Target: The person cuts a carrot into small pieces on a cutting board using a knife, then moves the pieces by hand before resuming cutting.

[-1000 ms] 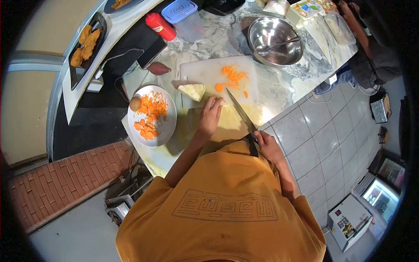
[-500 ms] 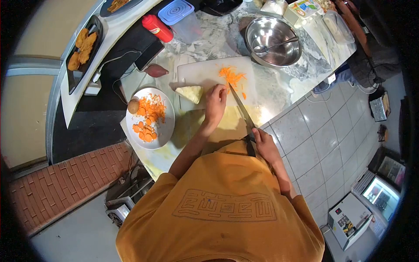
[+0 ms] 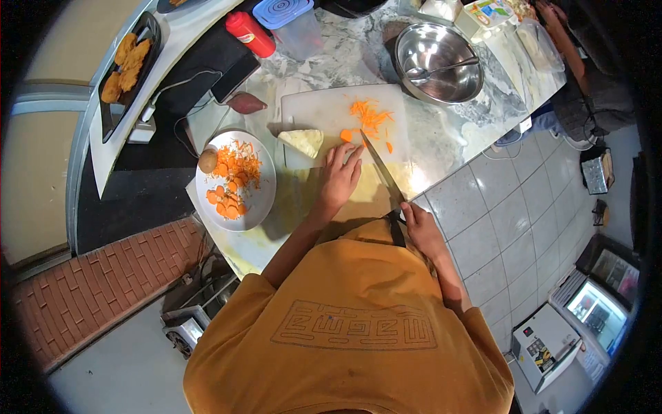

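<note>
My right hand [image 3: 422, 228] grips the handle of a long kitchen knife [image 3: 386, 174], whose blade slants up and left onto the white cutting board [image 3: 314, 105]. The blade's tip is beside small carrot pieces [image 3: 347, 135]. Fingers stretched out, my left hand [image 3: 340, 176] lies at the near edge of the board, its fingertips just below these pieces and close to the blade. Farther up the board is a pile of carrot strips [image 3: 370, 116]. A pale cabbage wedge [image 3: 302, 142] rests left of my left hand.
Left, a white plate [image 3: 265, 196] bears cut carrot and a round brown vegetable [image 3: 208, 161]. Beyond are a dark red root vegetable [image 3: 246, 103], a phone [image 3: 236, 77], a red bottle [image 3: 250, 34] and a lidded container [image 3: 296, 31]. A steel bowl [image 3: 441, 62] holds a spoon. Another person's arm [image 3: 567, 45] shows at right.
My left hand's fingers have gone from curled to stretched out, uncovering carrot pieces on the board. The knife and my right hand have hardly moved. The view has shifted slightly.
</note>
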A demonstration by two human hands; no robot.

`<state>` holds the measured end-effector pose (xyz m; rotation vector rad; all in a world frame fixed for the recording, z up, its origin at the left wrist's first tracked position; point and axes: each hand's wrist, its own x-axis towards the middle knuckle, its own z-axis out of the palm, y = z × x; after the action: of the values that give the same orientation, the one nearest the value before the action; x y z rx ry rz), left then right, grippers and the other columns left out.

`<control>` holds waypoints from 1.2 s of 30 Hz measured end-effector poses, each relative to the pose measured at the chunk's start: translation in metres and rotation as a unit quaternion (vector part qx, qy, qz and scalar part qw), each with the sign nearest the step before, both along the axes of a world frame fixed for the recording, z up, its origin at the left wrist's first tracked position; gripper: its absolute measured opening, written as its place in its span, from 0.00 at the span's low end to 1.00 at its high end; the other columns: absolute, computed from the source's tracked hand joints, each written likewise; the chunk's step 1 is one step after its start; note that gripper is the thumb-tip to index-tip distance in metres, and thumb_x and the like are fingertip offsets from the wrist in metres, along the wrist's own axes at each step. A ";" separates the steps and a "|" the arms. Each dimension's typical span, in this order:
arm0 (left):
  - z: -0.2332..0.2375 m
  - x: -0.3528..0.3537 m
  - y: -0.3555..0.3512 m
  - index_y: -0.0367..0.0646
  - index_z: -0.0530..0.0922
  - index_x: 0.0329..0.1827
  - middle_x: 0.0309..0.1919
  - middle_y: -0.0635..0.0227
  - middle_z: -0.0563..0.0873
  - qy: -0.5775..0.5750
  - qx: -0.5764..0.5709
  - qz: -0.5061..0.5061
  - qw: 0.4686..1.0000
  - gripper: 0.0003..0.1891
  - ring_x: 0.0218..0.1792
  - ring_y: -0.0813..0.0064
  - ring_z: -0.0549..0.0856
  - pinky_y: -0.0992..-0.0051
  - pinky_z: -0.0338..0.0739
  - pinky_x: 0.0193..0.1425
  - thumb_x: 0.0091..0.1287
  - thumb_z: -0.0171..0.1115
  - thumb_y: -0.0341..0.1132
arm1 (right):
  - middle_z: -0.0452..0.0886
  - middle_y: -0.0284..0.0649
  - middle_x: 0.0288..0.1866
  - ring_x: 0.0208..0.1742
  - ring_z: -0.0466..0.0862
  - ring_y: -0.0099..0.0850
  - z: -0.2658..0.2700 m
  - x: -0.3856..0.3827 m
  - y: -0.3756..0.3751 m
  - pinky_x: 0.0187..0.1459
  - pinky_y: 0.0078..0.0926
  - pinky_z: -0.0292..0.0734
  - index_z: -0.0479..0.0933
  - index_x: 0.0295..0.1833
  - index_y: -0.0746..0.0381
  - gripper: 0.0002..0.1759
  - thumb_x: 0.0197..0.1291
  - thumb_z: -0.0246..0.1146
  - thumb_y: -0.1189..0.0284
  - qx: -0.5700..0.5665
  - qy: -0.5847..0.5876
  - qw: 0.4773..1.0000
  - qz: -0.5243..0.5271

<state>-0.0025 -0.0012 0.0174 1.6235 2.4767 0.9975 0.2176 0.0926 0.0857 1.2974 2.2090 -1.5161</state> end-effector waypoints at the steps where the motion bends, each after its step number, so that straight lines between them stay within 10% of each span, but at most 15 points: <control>1: 0.000 0.001 0.000 0.45 0.81 0.61 0.51 0.62 0.78 -0.002 0.001 0.000 1.000 0.18 0.52 0.59 0.76 0.61 0.73 0.58 0.67 0.62 0.30 | 0.78 0.66 0.32 0.43 0.78 0.65 -0.002 0.002 0.000 0.43 0.55 0.73 0.77 0.47 0.68 0.24 0.77 0.49 0.55 0.016 0.006 1.000 0.007; 36: -0.003 0.004 0.003 0.48 0.82 0.62 0.51 0.62 0.77 -0.015 0.010 0.024 1.000 0.20 0.52 0.58 0.75 0.59 0.71 0.58 0.66 0.62 0.28 | 0.79 0.65 0.26 0.35 0.81 0.66 -0.008 -0.002 0.010 0.35 0.59 0.76 0.76 0.40 0.70 0.24 0.77 0.49 0.59 0.135 0.016 0.988 0.077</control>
<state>0.0011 0.0016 0.0140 1.5497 2.5062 1.0477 0.2153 0.1023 0.0774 1.1416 2.5390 -1.2249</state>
